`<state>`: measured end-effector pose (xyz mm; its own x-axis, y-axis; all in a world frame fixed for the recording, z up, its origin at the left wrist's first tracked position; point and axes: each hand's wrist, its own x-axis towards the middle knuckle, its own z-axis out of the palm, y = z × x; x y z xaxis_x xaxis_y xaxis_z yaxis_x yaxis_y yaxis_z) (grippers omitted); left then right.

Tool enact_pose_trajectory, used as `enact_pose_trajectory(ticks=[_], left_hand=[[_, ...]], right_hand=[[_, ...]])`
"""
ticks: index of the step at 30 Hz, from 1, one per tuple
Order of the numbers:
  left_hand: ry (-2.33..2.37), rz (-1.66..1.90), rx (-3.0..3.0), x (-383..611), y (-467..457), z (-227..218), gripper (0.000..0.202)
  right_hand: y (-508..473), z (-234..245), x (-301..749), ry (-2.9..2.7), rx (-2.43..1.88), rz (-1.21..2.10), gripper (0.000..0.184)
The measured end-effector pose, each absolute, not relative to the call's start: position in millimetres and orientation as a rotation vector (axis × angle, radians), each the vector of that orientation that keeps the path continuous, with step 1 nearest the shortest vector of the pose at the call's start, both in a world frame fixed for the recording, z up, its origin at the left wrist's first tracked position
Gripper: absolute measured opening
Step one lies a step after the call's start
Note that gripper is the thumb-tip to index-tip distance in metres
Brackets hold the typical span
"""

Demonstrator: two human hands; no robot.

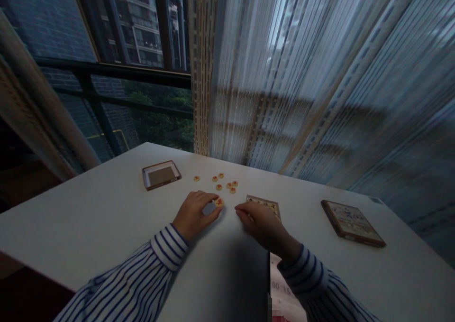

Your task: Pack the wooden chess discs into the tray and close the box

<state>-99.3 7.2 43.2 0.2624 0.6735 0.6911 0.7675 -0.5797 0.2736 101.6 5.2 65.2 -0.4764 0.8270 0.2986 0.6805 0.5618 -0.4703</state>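
My left hand (196, 214) pinches a round Chinese chess piece (219, 202) with a red character between thumb and index finger, just above the white table. My right hand (261, 226) is closed, its fingertips together, a little to the right of that piece. Whether the right fingers hold anything is hidden. Partly behind the right hand lies a shallow tray (263, 199) with rows of pieces bearing dark characters. Beyond my hands, several loose chess pieces (219, 187) with red characters lie scattered face up on the table.
An open shallow box (163, 183) lies at the back left of the white table (117, 203). At the right is a flat box (351, 221) with a printed picture. A lit screen (280, 284) shows under my right forearm. Sheer curtains (256, 75) hang behind the table.
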Motion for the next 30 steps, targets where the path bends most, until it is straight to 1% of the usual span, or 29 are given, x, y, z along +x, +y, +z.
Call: enact_pose_trajectory(ticks=[6, 14, 17, 25, 30], left_hand=[[-1.215, -1.273, -2.508, -77, -5, 50, 0.017], [-1.103, -1.296, -2.564, -53, -10, 55, 0.012], [-1.060, -1.293, -2.548, -46, -11, 57, 0.011], [-1.030, -1.313, -2.555, -31, -12, 58, 0.010], [-1.080, -1.347, -2.642, -20, -8, 57, 0.017]], right_hand=[[-1, 71, 106, -1.979, -1.153, 0.900, 0.022], [-9, 71, 120, -1.662, -1.121, 1.262, 0.024], [-13, 70, 125, -1.540, -1.139, 1.320, 0.026], [-16, 67, 134, -1.423, -1.154, 1.301, 0.029], [-16, 67, 145, -1.324, -1.151, 1.289, 0.027]])
